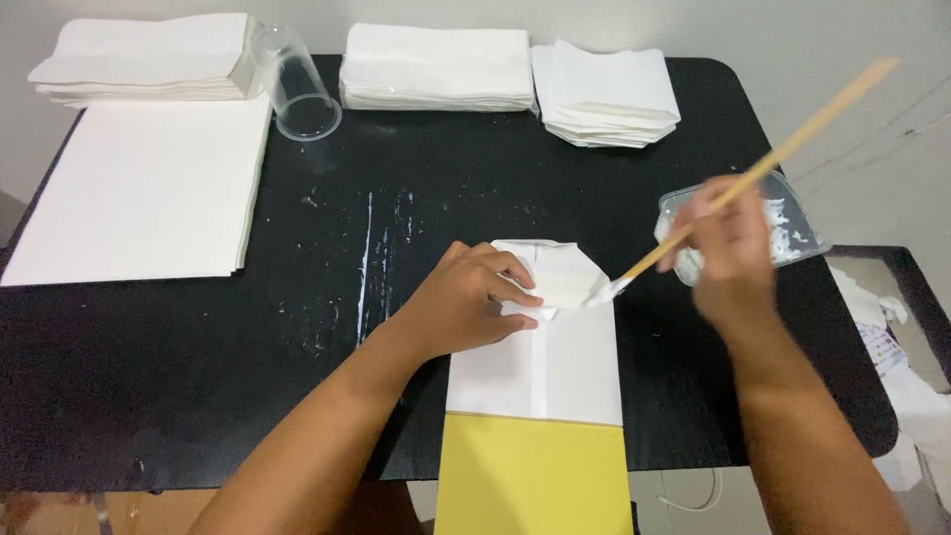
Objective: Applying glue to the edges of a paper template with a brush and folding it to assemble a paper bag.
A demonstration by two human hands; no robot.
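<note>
A folded white paper piece (555,337) lies on the black table (198,376), its near end on a yellow sheet (535,481). My left hand (466,302) presses on the paper's upper left part, fingers on a folded flap. My right hand (728,253) grips a long wooden-handled brush (792,144); its white, glue-covered tip (602,290) touches the folded top of the paper at its right edge.
A clear plastic tub of white paste (792,230) sits behind my right hand. At the back stand stacks of white paper (436,67), (606,97), (149,57), an overturned clear cup (295,84) and a large white sheet pile (149,188). Dried glue streaks (369,258) mark the table.
</note>
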